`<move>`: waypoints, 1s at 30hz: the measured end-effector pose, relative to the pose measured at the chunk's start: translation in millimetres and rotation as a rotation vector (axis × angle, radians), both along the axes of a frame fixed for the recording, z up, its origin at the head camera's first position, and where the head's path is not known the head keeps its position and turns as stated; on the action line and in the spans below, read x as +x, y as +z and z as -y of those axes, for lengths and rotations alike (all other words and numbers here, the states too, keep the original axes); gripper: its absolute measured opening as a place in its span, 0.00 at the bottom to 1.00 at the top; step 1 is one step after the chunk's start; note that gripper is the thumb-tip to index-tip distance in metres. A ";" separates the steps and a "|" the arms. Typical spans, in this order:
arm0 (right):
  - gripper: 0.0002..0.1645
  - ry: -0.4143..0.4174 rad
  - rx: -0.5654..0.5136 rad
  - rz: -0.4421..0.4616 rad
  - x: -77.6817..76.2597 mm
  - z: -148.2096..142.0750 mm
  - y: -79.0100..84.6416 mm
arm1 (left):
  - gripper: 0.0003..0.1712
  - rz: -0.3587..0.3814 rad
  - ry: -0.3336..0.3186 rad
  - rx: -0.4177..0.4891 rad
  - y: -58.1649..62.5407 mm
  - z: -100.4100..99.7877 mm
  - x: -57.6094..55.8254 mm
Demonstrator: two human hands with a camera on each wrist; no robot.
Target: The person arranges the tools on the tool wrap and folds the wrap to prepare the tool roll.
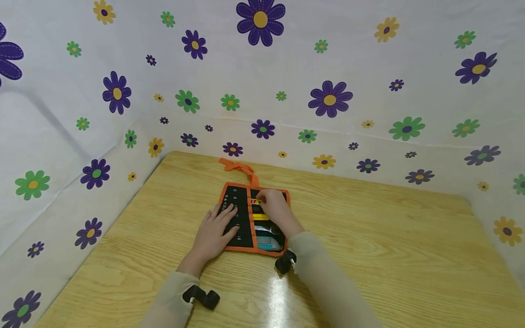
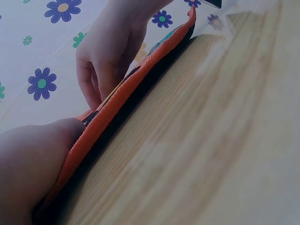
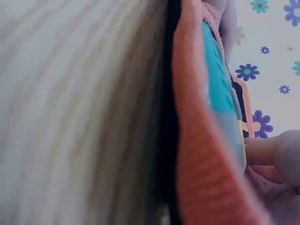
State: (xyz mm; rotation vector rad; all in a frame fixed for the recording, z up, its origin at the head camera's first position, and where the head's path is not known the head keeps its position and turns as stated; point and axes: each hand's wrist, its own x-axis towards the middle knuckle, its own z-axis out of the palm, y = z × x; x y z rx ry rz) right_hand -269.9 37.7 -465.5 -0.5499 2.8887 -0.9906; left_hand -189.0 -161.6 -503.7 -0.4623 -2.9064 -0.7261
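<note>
A black tool roll (image 1: 243, 241) with orange edging lies unfolded on the wooden table, white size numbers printed down its left half. My left hand (image 1: 213, 232) rests on that half, fingers spread. With bent fingers, my right hand (image 1: 275, 208) pinches at the end of a small red-and-yellow item (image 1: 253, 201) in the upper right pocket; its far part is hidden by the hand. Below it in the right half sit a yellow tool (image 1: 260, 217), a silver wrench (image 1: 265, 229) and a teal-and-grey tool (image 1: 268, 243). In the left wrist view, the right fingers (image 2: 101, 89) point down at the roll.
An orange tie strap (image 1: 239, 167) trails from the roll's top edge toward the back of the table (image 1: 389, 237). Behind and at the left hangs a white flower-print cloth (image 1: 295, 68). Black wrist cameras (image 1: 202, 297) sit on both sleeves.
</note>
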 end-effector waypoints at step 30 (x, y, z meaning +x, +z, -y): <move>0.25 0.391 0.066 -0.010 70.0 -40.9 19.6 | 0.32 -0.001 0.004 -0.009 -3.1 0.4 0.4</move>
